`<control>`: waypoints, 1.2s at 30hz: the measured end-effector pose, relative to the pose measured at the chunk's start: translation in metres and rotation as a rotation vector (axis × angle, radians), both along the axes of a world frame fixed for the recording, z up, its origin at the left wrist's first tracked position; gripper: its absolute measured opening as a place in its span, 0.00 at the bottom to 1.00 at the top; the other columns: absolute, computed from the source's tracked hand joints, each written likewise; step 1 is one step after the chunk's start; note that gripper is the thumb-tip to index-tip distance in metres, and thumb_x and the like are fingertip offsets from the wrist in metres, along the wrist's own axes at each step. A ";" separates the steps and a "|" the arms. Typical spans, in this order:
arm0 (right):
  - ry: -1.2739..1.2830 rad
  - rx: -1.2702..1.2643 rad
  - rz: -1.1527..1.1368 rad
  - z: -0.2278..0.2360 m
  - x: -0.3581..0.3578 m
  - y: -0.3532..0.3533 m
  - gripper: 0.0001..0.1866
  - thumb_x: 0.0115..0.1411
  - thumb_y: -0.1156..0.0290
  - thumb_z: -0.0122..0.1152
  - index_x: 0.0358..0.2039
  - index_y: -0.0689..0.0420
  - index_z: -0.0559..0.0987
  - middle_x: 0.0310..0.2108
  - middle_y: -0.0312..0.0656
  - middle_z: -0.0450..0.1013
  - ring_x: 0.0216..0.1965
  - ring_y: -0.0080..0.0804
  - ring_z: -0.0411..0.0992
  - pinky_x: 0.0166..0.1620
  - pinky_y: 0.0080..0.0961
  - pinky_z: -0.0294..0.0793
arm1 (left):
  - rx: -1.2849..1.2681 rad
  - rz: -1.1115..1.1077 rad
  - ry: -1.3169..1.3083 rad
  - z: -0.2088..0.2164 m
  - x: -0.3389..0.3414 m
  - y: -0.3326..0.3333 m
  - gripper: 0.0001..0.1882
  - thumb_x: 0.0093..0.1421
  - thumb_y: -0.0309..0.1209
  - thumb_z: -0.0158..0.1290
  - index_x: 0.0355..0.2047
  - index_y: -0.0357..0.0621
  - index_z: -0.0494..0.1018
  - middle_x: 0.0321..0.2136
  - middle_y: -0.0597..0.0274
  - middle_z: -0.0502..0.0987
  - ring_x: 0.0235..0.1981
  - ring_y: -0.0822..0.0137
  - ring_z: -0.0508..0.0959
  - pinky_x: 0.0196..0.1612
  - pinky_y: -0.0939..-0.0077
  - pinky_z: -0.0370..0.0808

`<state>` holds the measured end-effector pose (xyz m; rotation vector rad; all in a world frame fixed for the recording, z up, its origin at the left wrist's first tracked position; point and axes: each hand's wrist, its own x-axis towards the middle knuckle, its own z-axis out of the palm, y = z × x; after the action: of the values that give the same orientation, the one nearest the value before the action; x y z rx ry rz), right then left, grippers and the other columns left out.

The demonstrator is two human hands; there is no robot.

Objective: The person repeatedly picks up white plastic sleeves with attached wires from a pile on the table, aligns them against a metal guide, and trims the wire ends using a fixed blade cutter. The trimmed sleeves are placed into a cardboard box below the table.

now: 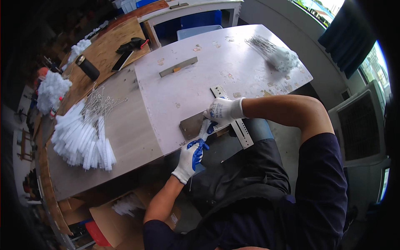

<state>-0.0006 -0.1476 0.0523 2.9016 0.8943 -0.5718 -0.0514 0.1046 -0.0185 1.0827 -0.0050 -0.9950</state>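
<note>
A white-bristled wire brush (203, 130) runs between my two gloved hands at the table's near edge. My left hand (192, 157), in a white glove with blue fingertips, is closed around its lower part; a thin wire stem hangs below that hand. My right hand (221, 112), gloved alike, pinches the upper end, and its fingers partly hide the brush. Just left of the right hand sits a dark metal block (191, 126). A perforated metal bar (242, 134) passes beneath the right hand and sticks out past the table edge.
Many white wire brushes (81, 137) are heaped at the left, with another bundle (277, 56) at the far right. A flat metal bar (179, 66) lies mid-table. Farther left are a phone (122, 60), a black cylinder (87, 67) and a dark glove (132, 44). Below stands a cardboard box (110, 221).
</note>
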 end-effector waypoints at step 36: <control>-0.251 0.547 -0.097 -0.053 -0.026 -0.019 0.10 0.60 0.63 0.58 0.29 0.57 0.79 0.23 0.46 0.78 0.25 0.44 0.79 0.28 0.41 0.75 | 0.310 0.516 -0.226 0.034 0.132 -0.160 0.17 0.68 0.28 0.42 0.51 0.40 0.78 0.15 0.78 0.57 0.13 0.82 0.56 0.15 0.83 0.53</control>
<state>-0.0271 -0.1670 -0.0007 3.4009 1.0055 0.0594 0.0808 -0.0559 0.0153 1.3864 0.2408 -0.4117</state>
